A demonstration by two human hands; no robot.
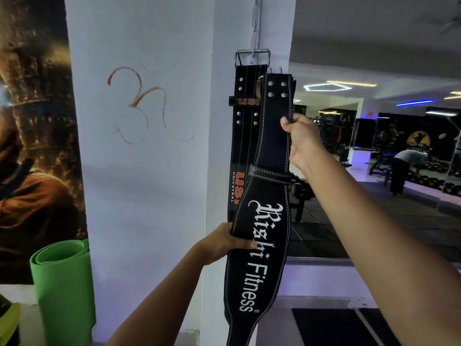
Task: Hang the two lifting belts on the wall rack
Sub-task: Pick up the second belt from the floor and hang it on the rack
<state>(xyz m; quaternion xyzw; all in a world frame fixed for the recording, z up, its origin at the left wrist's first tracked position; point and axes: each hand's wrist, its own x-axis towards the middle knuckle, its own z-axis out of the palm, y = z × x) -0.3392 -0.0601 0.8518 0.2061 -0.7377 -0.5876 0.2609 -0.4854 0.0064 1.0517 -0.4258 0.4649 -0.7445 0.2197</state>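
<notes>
Black "Rishi Fitness" belt (259, 221) held upright against white pillar (224, 171), overlapping hung USI belt (243, 136); right hand (299, 138) pinches upper edge, left hand (224, 242) clasps wide midsection, fingers closed.

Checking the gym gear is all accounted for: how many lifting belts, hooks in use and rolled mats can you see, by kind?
Lifting belts: 2, the USI belt hung by its buckle, the Rishi Fitness belt in both hands
Hooks in use: 1
Rolled green mats: 1
Total: 4
</notes>
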